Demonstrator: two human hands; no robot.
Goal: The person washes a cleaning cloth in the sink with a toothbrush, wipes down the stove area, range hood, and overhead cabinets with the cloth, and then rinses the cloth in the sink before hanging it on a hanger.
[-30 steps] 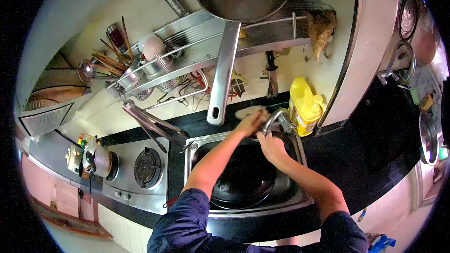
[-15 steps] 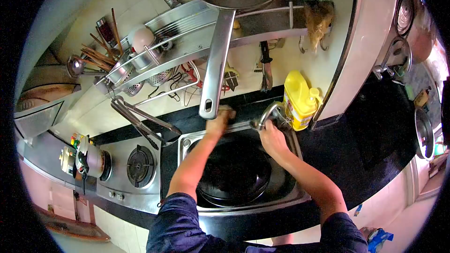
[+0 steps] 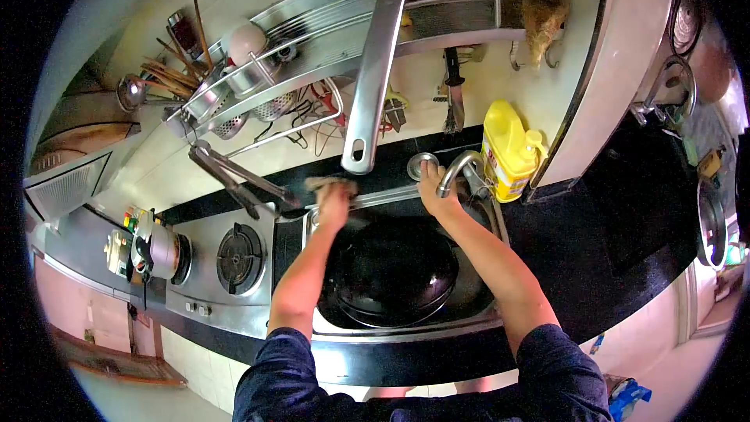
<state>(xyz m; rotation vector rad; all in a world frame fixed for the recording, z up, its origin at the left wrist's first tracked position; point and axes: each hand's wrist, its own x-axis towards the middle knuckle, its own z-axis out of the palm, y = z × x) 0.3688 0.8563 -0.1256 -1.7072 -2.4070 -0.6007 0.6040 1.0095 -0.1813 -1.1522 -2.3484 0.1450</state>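
My left hand (image 3: 333,205), smeared by motion, is at the sink's back left corner on the black counter. Its fingers are closed on a flat brownish cloth-like piece (image 3: 319,183), too blurred to make out well. Behind the sink my right hand (image 3: 436,186) grips a small round metal dish (image 3: 423,166) by its edge, beside the curved faucet (image 3: 462,166). Below both hands, a large round black pan (image 3: 397,273) lies in the steel sink (image 3: 406,336).
A yellow jug (image 3: 508,152) stands right of the faucet. A long-handled frying pan (image 3: 375,78) juts out from above. Tongs (image 3: 223,176) hang from the utensil rack (image 3: 336,62). The gas stove (image 3: 242,258) and a pot (image 3: 160,246) are at the left.
My left hand has moved left along the sink's back edge with the brownish piece. My right hand has shifted from in front of the faucet to its left, carrying the metal dish.
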